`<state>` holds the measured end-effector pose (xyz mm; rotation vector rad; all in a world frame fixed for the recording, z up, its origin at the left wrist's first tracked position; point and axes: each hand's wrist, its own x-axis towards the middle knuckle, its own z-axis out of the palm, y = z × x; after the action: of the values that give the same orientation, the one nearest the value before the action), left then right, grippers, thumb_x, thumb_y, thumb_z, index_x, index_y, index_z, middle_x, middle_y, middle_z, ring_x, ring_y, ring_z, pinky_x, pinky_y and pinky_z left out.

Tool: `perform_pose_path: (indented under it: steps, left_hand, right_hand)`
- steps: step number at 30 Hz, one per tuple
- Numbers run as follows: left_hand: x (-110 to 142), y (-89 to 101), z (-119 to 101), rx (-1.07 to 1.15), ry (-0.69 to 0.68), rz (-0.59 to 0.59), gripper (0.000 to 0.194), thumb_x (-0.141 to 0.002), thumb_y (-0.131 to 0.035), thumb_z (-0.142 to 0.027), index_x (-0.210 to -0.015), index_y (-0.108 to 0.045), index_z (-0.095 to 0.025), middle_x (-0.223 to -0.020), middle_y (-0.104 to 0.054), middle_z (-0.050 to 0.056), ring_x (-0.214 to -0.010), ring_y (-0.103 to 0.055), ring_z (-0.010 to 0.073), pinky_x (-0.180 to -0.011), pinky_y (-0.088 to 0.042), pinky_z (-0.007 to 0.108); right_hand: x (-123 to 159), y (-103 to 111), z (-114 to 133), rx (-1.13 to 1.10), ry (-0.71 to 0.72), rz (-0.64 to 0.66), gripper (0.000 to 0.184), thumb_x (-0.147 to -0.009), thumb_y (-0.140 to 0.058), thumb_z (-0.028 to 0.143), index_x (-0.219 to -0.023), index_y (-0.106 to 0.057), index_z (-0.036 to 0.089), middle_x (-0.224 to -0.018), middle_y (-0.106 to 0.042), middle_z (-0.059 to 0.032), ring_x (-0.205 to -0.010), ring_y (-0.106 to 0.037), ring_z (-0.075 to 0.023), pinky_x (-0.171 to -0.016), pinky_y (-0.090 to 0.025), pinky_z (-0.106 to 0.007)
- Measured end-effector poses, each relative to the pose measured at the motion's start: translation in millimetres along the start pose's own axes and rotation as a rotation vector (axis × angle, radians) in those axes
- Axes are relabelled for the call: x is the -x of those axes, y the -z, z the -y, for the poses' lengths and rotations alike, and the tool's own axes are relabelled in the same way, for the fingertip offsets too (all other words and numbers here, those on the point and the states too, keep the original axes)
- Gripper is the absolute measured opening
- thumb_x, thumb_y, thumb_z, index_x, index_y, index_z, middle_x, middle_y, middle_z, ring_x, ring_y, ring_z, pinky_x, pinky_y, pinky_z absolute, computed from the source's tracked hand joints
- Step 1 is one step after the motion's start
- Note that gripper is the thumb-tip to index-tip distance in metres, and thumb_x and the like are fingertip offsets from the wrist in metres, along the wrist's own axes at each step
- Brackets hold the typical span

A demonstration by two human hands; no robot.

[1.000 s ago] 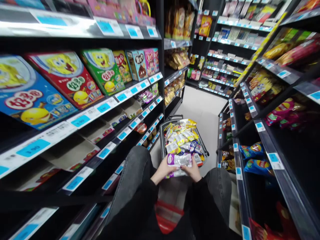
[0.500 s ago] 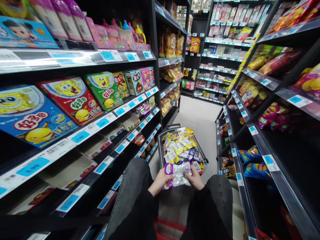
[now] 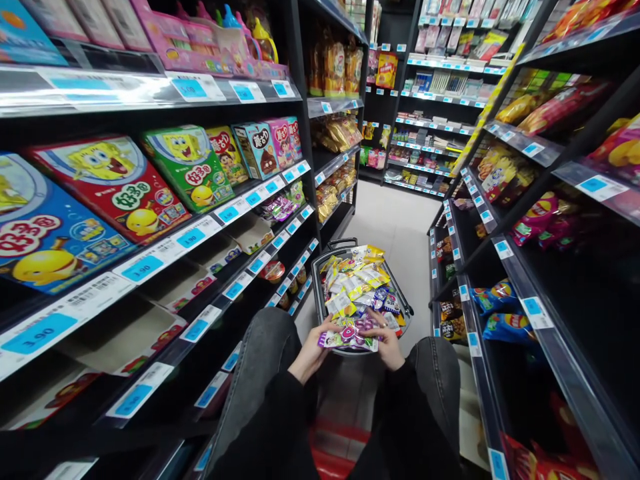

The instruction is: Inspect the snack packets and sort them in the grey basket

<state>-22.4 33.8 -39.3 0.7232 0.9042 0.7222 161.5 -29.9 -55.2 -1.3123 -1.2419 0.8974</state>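
Note:
A purple candy bag point(image 3: 353, 335) lies crosswise over the near end of a black shopping basket point(image 3: 317, 297), its printed side facing up. My left hand point(image 3: 311, 352) grips the bag's left end, thumb along the edge. At the other end my right hand point(image 3: 388, 345) holds it, with fingers laid over the top. Inside the basket, yellow and white snack packets point(image 3: 356, 283) are heaped, with a few blue-and-white packets point(image 3: 383, 299) toward the right. My knees are on either side, close to the basket.
On the left, a shelf point(image 3: 193, 238) carries cartoon snack boxes point(image 3: 109, 187) and price tags. Chip bags point(image 3: 507, 327) sit on the right-hand shelves. Pale floor point(image 3: 395, 213) runs up the aisle to a back shelf point(image 3: 440, 100). Something red point(image 3: 335, 447) is beneath me.
The candy bag has turned over from its pale back to its purple printed face and moved slightly up over the basket's near end. The view has shifted a little.

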Motion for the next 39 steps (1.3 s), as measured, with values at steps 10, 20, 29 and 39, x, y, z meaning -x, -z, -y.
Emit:
perform_pose_path:
  steps: [10,20,29,39]
  left_hand:
    - [3.6,-0.8,2.2,0.395,0.101,0.117,0.039,-0.079,-0.055,-0.013,-0.117,-0.051,-0.005,-0.108,-0.064,0.019,-0.097,-0.064,0.0267,-0.090,-0.049,0.043]
    - [-3.0,1.2,12.4,0.184,-0.091,0.011,0.040,-0.060,-0.076,-0.020,-0.096,-0.064,-0.008,-0.085,-0.071,0.012,-0.081,-0.067,0.0270,-0.076,-0.054,0.040]
    - [-8.0,4.2,16.8,0.119,-0.228,-0.119,0.050,-0.050,-0.080,-0.016,-0.098,-0.066,-0.008,-0.088,-0.071,0.010,-0.085,-0.066,0.0264,-0.077,-0.053,0.038]
    - [-5.8,7.9,11.3,0.142,0.087,0.012,0.038,-0.054,-0.079,-0.019,-0.088,-0.067,-0.006,-0.085,-0.071,0.016,-0.075,-0.068,0.0232,-0.071,-0.055,0.032]
  right_hand:
    - [3.7,-0.5,10.3,-0.156,-0.021,-0.096,0.018,-0.067,-0.064,0.022,-0.080,-0.074,0.028,-0.138,-0.045,0.0008,-0.128,-0.039,-0.0233,-0.107,-0.029,-0.036]
    - [-1.3,-0.8,-27.3,-0.371,-0.343,-0.113,0.038,-0.056,-0.074,0.045,-0.083,-0.069,0.019,-0.083,-0.071,-0.0045,-0.082,-0.064,-0.0233,-0.078,-0.050,-0.038]
    - [-2.2,-1.1,-30.9,-0.380,-0.373,-0.161,0.037,-0.050,-0.078,0.041,-0.077,-0.069,0.018,-0.072,-0.070,-0.0022,-0.071,-0.065,-0.0210,-0.072,-0.051,-0.037]
    - [-0.5,-1.9,-24.9,-0.446,-0.394,-0.174,0.034,-0.048,-0.079,0.037,-0.075,-0.068,0.019,-0.073,-0.071,-0.0013,-0.071,-0.065,-0.0191,-0.075,-0.051,-0.036]
